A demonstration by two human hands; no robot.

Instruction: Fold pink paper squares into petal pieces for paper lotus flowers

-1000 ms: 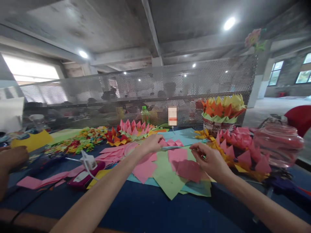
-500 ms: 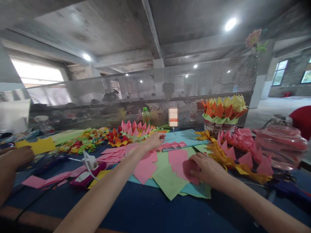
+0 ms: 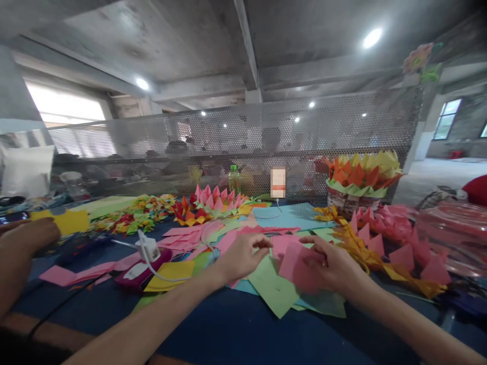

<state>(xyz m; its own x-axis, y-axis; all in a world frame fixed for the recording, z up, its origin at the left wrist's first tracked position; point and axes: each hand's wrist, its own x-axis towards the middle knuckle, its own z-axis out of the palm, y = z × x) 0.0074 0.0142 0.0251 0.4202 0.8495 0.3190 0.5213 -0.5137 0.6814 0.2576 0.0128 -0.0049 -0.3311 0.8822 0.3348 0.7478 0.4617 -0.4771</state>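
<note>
My right hand (image 3: pixel 332 259) pinches a pink paper square (image 3: pixel 294 266), which it holds a little above a pile of coloured sheets. Left of that square, my left hand (image 3: pixel 245 254) hovers over the pile with bent fingers apart and nothing visible between them. A light green sheet (image 3: pixel 274 291) lies beneath, over blue paper. Behind both hands, a row of folded pink points is partly hidden by my fingers.
A co-worker's hand (image 3: pixel 38 235) grips yellow paper (image 3: pixel 74 221) at left. A purple power strip (image 3: pixel 139 274) with a white charger (image 3: pixel 148 248) trails a cable. Folded-paper flowers (image 3: pixel 216 200), a paper-topped basket (image 3: pixel 352 197) and a clear pink jar (image 3: pixel 452 233) stand around.
My left hand has come back toward me from the far folded strip, close to my right hand. My right hand has raised the pink square slightly. The view has shifted a little left.
</note>
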